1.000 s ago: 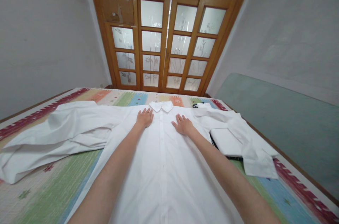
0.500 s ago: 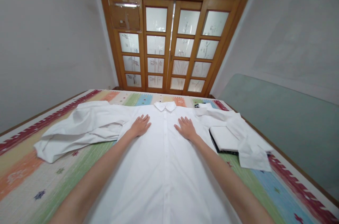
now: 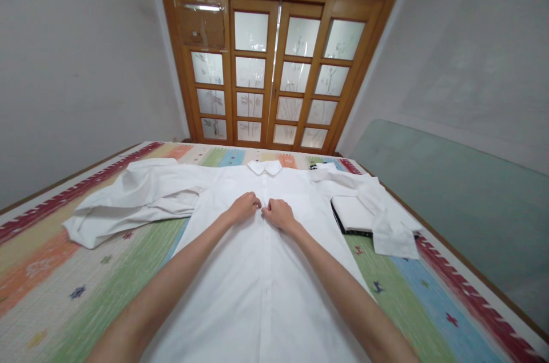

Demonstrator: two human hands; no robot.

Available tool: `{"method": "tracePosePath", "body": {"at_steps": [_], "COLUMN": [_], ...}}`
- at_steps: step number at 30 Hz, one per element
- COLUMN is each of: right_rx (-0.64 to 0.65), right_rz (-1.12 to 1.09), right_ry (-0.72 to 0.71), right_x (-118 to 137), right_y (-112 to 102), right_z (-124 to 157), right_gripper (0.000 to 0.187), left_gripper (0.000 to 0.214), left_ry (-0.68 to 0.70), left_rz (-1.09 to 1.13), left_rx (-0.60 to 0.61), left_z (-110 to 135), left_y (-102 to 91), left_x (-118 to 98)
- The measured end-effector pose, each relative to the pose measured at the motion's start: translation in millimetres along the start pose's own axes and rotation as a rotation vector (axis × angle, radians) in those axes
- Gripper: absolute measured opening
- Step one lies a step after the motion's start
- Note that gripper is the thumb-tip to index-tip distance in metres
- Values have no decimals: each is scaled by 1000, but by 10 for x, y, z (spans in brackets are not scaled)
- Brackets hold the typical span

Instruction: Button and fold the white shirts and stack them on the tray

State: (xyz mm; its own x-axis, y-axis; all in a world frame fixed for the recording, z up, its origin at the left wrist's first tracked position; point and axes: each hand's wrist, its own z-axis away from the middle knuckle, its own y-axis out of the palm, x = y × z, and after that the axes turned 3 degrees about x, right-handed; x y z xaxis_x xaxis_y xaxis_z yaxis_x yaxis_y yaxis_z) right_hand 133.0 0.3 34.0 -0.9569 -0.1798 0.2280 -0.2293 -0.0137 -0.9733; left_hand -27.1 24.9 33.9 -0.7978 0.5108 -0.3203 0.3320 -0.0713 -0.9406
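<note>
A white collared shirt (image 3: 257, 283) lies front-up and spread flat on a striped, many-coloured mat (image 3: 64, 271), its collar (image 3: 266, 167) at the far end. My left hand (image 3: 244, 206) and my right hand (image 3: 278, 213) meet at the button placket below the collar, fingers curled and pinching the fabric there. The left sleeve (image 3: 132, 203) lies bunched out to the left. The right sleeve (image 3: 377, 208) trails right, draped over a flat white-topped object with a dark edge (image 3: 349, 215).
Wooden doors with frosted glass panes (image 3: 274, 77) stand beyond the mat's far edge. Plain walls close in on the left and right. A pale green panel (image 3: 450, 191) runs along the right wall beside the mat's red border.
Both hands were lying flat and apart on the shirt's chest; they have drawn together at the placket with fingers curled onto the fabric.
</note>
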Motion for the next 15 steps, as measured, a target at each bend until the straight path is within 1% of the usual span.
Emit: {"method": "tracePosePath", "body": {"at_steps": [4,9,15], "right_rx": [-52,-121,-154], "right_rz": [-168,-430,-579], "right_ry": [-26,-83,-115], "right_x": [-110,-250,-322], "right_y": [44,106,169], "right_z": [1,4,-20], "right_gripper": [22,21,22], "left_gripper": [32,27,21], "left_ry": [-20,-57,-128], "left_rz": [29,75,138], "left_rx": [-18,-54,-113], "left_z": [8,24,-13], "left_y": [31,109,176], "left_x": [-106,-244,-303]}}
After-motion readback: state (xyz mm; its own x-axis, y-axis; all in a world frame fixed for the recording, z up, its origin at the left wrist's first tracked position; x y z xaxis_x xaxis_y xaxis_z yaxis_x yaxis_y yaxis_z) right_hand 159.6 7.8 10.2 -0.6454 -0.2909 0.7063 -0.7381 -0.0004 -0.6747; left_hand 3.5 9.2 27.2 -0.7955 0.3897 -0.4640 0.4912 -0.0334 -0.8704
